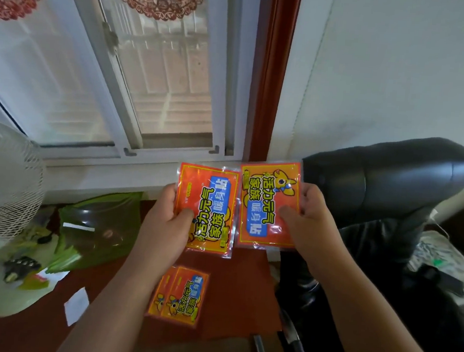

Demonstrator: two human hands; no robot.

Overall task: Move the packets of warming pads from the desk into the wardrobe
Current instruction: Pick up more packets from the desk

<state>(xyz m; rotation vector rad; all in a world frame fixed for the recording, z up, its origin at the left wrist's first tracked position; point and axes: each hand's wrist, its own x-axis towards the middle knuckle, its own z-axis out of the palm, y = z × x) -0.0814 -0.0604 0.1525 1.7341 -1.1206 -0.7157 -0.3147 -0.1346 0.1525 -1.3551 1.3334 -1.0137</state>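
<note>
Two packets lifted above the desk, more of them waiting below.

The left hand (170, 221) pinches one flat orange plastic packet of warming pads (208, 210) by its edge, thumb on the front; the right hand (306, 220) pinches a second orange packet (267, 203) in the same way, and the two packets are just beside each other. A small stack of the same orange packets (178, 296) lies on the dark red wooden desk (233, 281). No wardrobe is in view. I think it is better to lay one packet over the other, so one hand becomes free for the stack.
</note>
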